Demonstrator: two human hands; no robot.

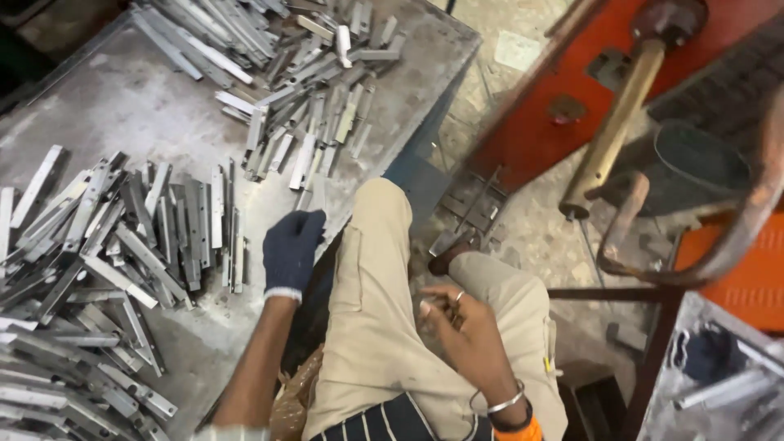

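A gloved left hand (292,249) pinches a flat grey metal strip (314,194) at the table (122,90) edge, beside heaps of similar strips (98,245). The bare right hand (461,327) rests curled on the thigh; whether it holds anything cannot be told.

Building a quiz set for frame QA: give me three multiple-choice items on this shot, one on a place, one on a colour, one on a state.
1. Where do the metal strips lie?
A. on the grey table
B. in a bucket
C. on the person's lap

2. What colour is the glove on the left hand?
A. white
B. dark blue
C. yellow

3. How is the right hand?
A. gloved, gripping a strip
B. bare, resting on the thigh
C. raised to the red machine

Key: 1 A, the strips are heaped on the table. 2 B, the knit glove is dark blue with a pale cuff. 3 B, bare fingers with a ring lie on the beige trousers.
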